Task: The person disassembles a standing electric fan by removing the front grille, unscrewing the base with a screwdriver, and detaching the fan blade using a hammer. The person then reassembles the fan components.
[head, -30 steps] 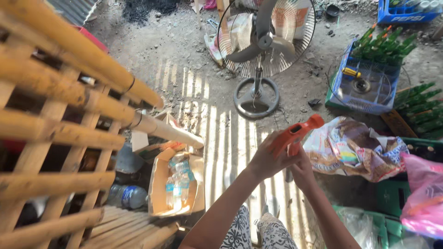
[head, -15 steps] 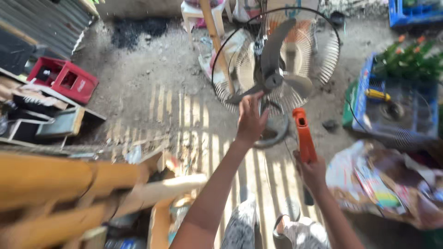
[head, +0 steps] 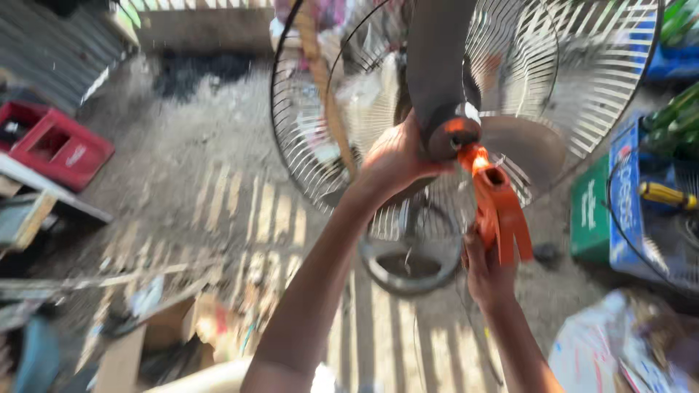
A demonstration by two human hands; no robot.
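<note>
The fan's grille [head: 582,80] is thin bright metal wire, shiny where sun hits it; its blades [head: 520,145] look like smooth matt grey plastic; the orange tool [head: 501,211] is glossy plastic; the ground [head: 218,182] is rough, dusty concrete; the red crate [head: 54,145] and blue crate [head: 626,196] are smooth plastic.

A single head-worn camera looks steeply down and forward along the person's own outstretched arms. It sits close to the standing fan [head: 466,131], whose wire cage fills the upper middle of the frame and is cut off at the top. The dirt ground [head: 211,182] lies farther below. The picture is motion-blurred, so the exact tilt is hard to judge. No second view shares the scene.
</note>
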